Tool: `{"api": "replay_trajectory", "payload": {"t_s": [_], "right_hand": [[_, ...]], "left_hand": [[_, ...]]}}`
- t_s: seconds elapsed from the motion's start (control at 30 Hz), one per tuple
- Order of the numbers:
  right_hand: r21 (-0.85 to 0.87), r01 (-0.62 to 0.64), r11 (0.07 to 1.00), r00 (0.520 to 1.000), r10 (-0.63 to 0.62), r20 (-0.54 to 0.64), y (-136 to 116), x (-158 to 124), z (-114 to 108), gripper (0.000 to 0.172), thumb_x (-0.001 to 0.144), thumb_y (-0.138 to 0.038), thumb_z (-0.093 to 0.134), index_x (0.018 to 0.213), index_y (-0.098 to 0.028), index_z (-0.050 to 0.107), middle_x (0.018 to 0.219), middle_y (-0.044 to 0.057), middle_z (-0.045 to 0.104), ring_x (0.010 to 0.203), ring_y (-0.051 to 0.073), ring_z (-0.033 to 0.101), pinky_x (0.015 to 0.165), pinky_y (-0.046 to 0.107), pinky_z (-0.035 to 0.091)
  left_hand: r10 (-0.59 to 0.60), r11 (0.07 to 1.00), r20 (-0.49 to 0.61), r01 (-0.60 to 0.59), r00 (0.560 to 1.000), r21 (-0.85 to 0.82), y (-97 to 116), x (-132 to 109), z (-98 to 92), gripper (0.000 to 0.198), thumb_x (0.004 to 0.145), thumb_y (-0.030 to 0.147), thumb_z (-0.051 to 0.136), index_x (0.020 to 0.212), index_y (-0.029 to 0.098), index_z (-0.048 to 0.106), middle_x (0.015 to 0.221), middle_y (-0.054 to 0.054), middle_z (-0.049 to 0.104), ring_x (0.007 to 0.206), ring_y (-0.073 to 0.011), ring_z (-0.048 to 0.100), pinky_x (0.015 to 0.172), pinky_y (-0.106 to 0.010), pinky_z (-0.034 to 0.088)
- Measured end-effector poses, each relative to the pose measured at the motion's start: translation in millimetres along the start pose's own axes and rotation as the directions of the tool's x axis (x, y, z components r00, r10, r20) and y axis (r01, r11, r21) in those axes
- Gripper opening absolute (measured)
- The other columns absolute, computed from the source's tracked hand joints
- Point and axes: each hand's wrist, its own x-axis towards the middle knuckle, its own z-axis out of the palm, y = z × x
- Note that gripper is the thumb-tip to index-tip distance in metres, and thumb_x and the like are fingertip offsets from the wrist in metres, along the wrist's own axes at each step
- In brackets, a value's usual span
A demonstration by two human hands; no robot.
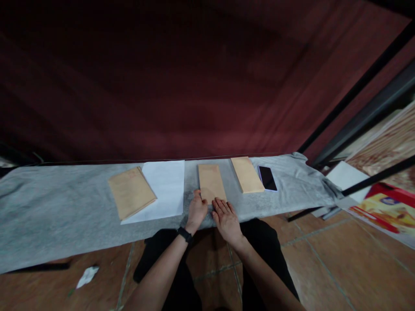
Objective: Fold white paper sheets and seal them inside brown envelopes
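Note:
A brown paper envelope lies on the grey cloth in front of me, its near edge toward my body. At its lower left corner my left hand is closed with the fingers curled and the thumb against the paper. My right hand rests flat on the near edge, fingers stretched out over the envelope. To the right is a stack of brown envelopes. On the left, more brown paper envelopes lie partly over white paper sheets.
A phone lies at the right, beside the stack. The grey cloth covers a long narrow table against a dark red curtain. Black metal bars and a red and yellow box are at the far right. A crumpled tissue is on the tiled floor.

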Motion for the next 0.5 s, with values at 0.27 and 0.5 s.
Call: {"api": "replay_trajectory", "payload": {"t_s": [0.27, 0.5], "right_hand": [[-0.058, -0.058, 0.997, 0.998, 0.057, -0.025, 15, -4, 3, 0.046, 0.106, -0.034, 0.036, 0.147, -0.018, 0.048, 0.149, 0.008, 0.05, 0.137, 0.024, 0.048, 0.118, 0.043, 0.028], [-0.1, -0.064, 0.993, 0.998, 0.062, -0.02, 15, -4, 5, 0.046, 0.104, -0.027, 0.034, 0.148, -0.017, 0.046, 0.149, 0.009, 0.05, 0.137, 0.023, 0.048, 0.117, 0.044, 0.028]], "left_hand": [[0.047, 0.932, 0.011, -0.048, 0.999, 0.36, 8, -9, -12.3, 0.035, 0.092, 0.016, 0.047, 0.128, 0.015, 0.05, 0.096, -0.011, 0.074, 0.089, -0.0245, 0.072, 0.073, -0.031, 0.052], [0.496, 0.745, 0.159, -0.513, 0.853, 0.426, 7, -26, 3.7, 0.027, 0.099, 0.019, 0.039, 0.112, 0.018, 0.064, 0.116, -0.011, 0.069, 0.11, -0.0217, 0.065, 0.097, -0.035, 0.049]]}}
